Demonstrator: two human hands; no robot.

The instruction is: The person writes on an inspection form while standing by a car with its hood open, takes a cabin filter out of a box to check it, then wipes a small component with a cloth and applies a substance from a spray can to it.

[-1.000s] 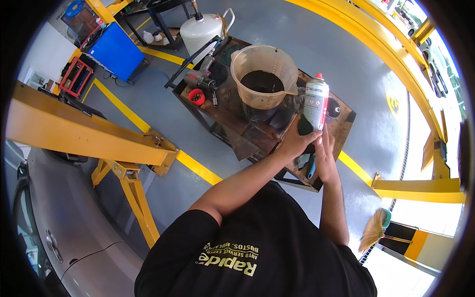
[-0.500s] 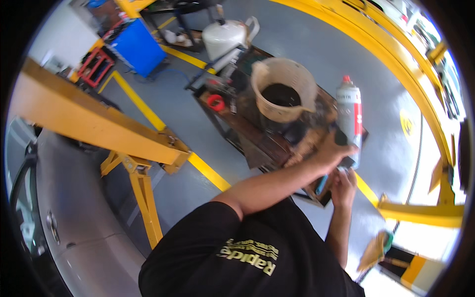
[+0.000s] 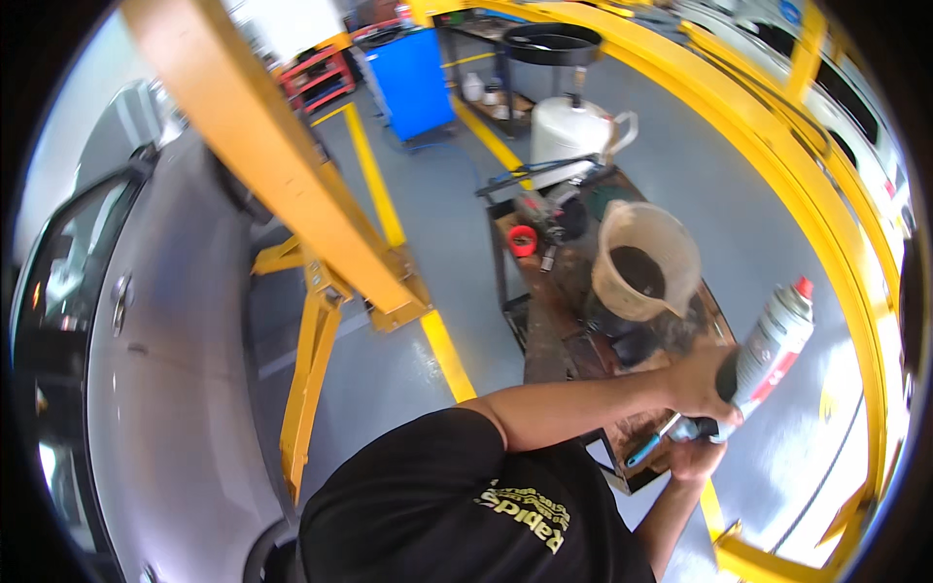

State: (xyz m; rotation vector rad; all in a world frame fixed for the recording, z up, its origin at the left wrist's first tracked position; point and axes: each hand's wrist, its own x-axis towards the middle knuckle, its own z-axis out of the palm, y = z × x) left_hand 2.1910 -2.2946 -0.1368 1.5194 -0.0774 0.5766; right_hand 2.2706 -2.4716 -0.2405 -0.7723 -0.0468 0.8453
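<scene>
A grey-and-red spray can with a red cap (image 3: 777, 340) tilts rightward in my left hand (image 3: 705, 384), whose fingers wrap round its lower part beside something dark. My right hand (image 3: 695, 457) is closed at the can's bottom, partly hidden; what exactly it grips is unclear. Just left of it lies a blue-handled tool (image 3: 646, 445) on the cart (image 3: 556, 311). The cart also bears a translucent jug (image 3: 617, 282) with dark liquid, a red cup (image 3: 522, 239) and a power tool (image 3: 544, 212).
Yellow lift arms (image 3: 253, 146) (image 3: 777, 136) stand both sides, a grey car (image 3: 170, 369) at left. Behind the cart are a white tank (image 3: 559, 131), a blue cabinet (image 3: 408, 83), a red tool trolley (image 3: 316, 78) and a black drain pan (image 3: 552, 44).
The view has swung left, shifting the cart rightward. The can, upright earlier, is now tilted rightward in my left hand; my right hand has dropped from the can's side to its bottom.
</scene>
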